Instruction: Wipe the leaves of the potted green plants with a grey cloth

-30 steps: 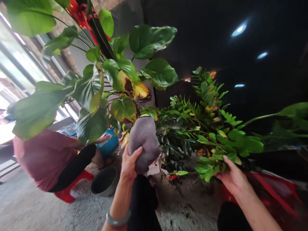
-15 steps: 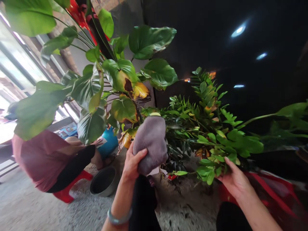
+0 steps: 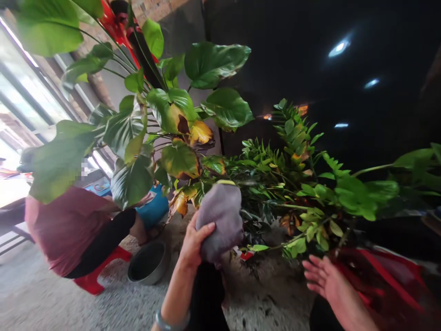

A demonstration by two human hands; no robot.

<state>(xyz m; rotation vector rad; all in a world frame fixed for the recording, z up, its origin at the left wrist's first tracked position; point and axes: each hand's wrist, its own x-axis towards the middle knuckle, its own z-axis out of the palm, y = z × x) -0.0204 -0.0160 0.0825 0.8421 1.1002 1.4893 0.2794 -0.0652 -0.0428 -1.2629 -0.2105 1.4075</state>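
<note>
My left hand [image 3: 193,243] is closed around a bunched grey cloth [image 3: 222,218], held up against the lower leaves of a potted plant with many small glossy leaflets [image 3: 296,184]. My right hand [image 3: 322,278] is open, palm up and fingers spread, just below the plant's right-hand fronds [image 3: 310,230] and apart from them. A large-leaved plant [image 3: 161,119] with some yellow and brown leaves [image 3: 200,131] rises behind the cloth.
A person in a dark red top [image 3: 65,227] crouches on a red stool [image 3: 93,280] at the left, beside a metal bowl [image 3: 148,262] and a blue pot [image 3: 155,207]. The floor [image 3: 69,308] is speckled concrete. Red material [image 3: 386,271] lies at the right. Windows [image 3: 24,101] are far left.
My right hand has let go of the fronds it was holding and dropped lower, opening. My left hand with the cloth has shifted right and slightly down.
</note>
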